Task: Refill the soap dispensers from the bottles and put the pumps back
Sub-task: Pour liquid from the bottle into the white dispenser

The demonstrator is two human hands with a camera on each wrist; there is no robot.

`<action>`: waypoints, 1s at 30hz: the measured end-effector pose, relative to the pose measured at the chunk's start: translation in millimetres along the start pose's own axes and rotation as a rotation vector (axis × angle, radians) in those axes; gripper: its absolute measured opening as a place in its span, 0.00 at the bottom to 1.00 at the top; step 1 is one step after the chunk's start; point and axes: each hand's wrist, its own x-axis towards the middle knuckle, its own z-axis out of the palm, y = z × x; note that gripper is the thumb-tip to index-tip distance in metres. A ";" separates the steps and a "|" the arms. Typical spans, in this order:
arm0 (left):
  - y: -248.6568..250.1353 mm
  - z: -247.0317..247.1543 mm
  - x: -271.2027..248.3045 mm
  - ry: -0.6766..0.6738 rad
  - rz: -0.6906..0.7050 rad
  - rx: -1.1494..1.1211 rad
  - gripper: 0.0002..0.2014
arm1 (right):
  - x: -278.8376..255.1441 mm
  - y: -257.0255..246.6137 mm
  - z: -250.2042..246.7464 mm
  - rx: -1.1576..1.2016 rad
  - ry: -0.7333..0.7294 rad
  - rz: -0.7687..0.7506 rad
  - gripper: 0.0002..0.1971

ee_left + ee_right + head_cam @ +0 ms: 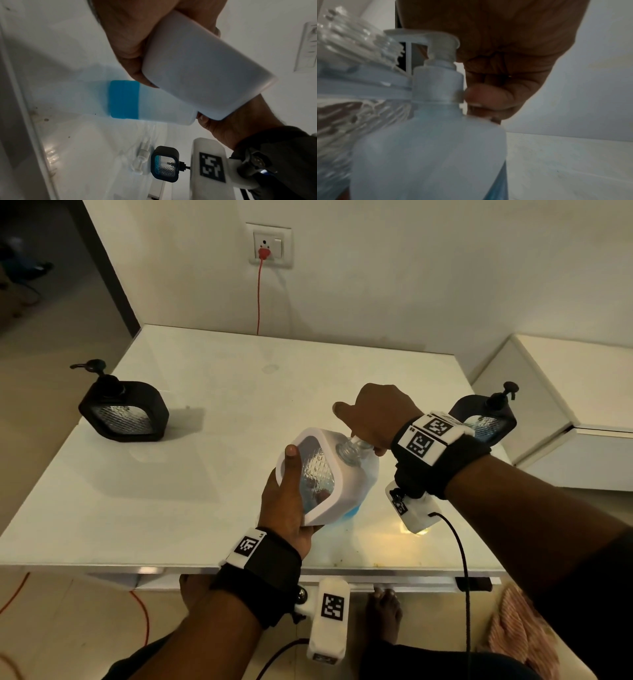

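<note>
My left hand (287,494) grips a white soap dispenser (334,501) and tilts it, its open clear neck (347,451) leaning toward a frosted refill bottle (363,484). A little blue liquid (123,100) sits in that bottle, which stands on the table. My right hand (373,419) is curled over the bottle's white pump (438,81), fingers round its collar. In the right wrist view the pump's nozzle sits just above the dispenser's ribbed clear neck (359,54). The left wrist view shows the dispenser's white base (205,67) in my palm.
A black dispenser (125,409) with its pump on stands at the table's left edge, another (486,421) behind my right wrist. A loose white pump (139,161) lies on the white table (205,491) beside that one. A white cabinet (565,405) is at right.
</note>
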 end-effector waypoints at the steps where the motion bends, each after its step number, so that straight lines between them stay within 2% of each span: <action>1: 0.3 0.7 -0.8 -0.002 -0.002 0.002 0.21 | -0.3 0.8 0.6 0.003 0.002 -0.002 0.26; 5: -0.4 0.4 -1.5 -0.004 -0.017 0.007 0.23 | -0.7 2.2 -3.7 0.061 -0.087 -0.007 0.36; 7: -0.5 0.0 -1.4 -0.011 -0.015 0.006 0.25 | -1.4 -0.2 -6.7 0.072 -0.118 -0.002 0.38; 14: -1.5 -2.9 1.9 -0.011 -0.006 -0.004 0.24 | -0.3 3.3 2.2 0.030 0.008 -0.031 0.24; 17: -0.6 -2.1 1.4 -0.014 -0.009 0.000 0.27 | 0.3 2.6 3.2 0.041 0.018 -0.034 0.24; 19: -0.5 -3.1 1.5 -0.019 -0.012 0.009 0.33 | 0.7 1.0 -0.5 0.075 -0.031 -0.027 0.27; 21: -1.3 -4.2 2.1 -0.018 -0.015 0.007 0.34 | 1.0 0.0 -4.6 0.084 -0.080 -0.017 0.31; 24: -2.9 -4.8 3.7 -0.019 -0.017 -0.007 0.34 | 1.3 0.2 -5.0 0.058 -0.085 -0.018 0.29; 27: -2.6 -3.1 3.7 -0.014 0.011 0.001 0.27 | 2.9 1.6 -1.8 0.013 -0.056 -0.026 0.23; 30: -2.1 -2.2 3.2 -0.013 0.021 0.001 0.24 | 2.9 3.5 0.7 -0.004 -0.008 -0.031 0.22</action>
